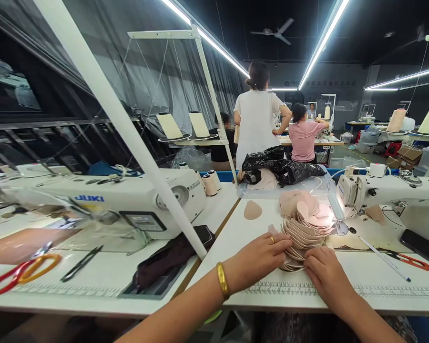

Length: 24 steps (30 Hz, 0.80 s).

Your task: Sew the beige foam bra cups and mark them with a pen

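Observation:
A tall stack of beige and pink rounded fabric pieces (302, 233) stands on the white table in front of me, its top pieces fanned out. My left hand (259, 257), with a gold bracelet and a ring, rests its fingers on the stack's left side. Against the lower right side lies my right hand (327, 276), fingertips on the edges of the pieces. Whether either hand pinches a piece is hidden. One single beige piece (253, 210) lies flat to the left of the stack.
A sewing machine (407, 195) stands at right, another (128, 200) at left. Scissors (407, 259), a white pen (384, 257) and a dark phone (420, 245) lie at right. Black plastic bag (282, 166) lies behind the stack. A metal pole (128, 128) crosses the left side. People are beyond.

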### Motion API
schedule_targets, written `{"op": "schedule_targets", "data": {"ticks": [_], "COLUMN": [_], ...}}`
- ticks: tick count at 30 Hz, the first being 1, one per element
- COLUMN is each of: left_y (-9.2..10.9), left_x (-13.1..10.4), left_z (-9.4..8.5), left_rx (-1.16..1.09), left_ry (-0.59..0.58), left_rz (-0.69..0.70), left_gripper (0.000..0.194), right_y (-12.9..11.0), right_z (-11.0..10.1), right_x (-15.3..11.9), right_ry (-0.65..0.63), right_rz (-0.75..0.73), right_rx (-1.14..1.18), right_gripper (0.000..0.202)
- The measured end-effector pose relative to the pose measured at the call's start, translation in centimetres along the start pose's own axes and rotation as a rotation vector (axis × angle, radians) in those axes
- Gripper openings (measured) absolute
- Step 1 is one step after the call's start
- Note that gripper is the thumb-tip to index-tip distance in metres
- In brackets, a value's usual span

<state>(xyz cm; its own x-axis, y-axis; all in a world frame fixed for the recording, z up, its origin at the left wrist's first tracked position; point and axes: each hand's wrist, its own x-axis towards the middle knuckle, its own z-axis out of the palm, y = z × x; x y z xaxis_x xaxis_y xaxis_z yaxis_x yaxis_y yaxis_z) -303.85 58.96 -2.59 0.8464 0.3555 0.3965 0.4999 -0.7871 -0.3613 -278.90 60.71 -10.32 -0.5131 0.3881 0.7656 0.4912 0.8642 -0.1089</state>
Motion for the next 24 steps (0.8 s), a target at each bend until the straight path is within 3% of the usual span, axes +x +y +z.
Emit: {"op": "schedule_targets", "data": {"ticks": [6, 11, 15, 17, 19, 21, 24], "left_y": [-0.8, -0.5, -0.3, -0.5, -1.0, -1.7, -2.7], "left_x": [0.3, -1.4, -3.8, -5.0, -6.0, -6.8, -7.4], "left_z": [0.8, -1.8, -4.6, -5.0, -4.5, -3.3, -1.3], "left_rx": [0.079, -0.142, -0.624, -0.943, -1.218, -1.349, -1.251], "left_ry": [-0.102, -0.116, -0.114, -0.124, -0.111, -0.050, 0.018], "left_rz": [-0.023, -0.148, -0.520, -0.729, -0.898, -1.049, -1.242], "left_gripper": [0.018, 0.025, 0.004, 0.020, 0.038, 0.051, 0.064], "right_y": [0.7, 1.2, 1.7, 1.8, 1.6, 1.2, 0.8], "right_z": [-0.3, -1.4, -2.8, -3.6, -4.4, -5.3, -7.2], "right_x": [0.4, 0.4, -0.2, -0.7, -1.3, -2.0, -3.3], "right_ry": [-0.024, -0.038, -0.063, -0.088, -0.121, -0.152, -0.161], "right_rz": [0.028, -0.022, -0.071, -0.081, -0.074, -0.038, 0.131], "right_rx": [-0.010, 0.009, 0.070, 0.108, 0.142, 0.198, 0.334], "right_gripper": [0.018, 0.022, 0.021, 0.020, 0.020, 0.021, 0.017]}}
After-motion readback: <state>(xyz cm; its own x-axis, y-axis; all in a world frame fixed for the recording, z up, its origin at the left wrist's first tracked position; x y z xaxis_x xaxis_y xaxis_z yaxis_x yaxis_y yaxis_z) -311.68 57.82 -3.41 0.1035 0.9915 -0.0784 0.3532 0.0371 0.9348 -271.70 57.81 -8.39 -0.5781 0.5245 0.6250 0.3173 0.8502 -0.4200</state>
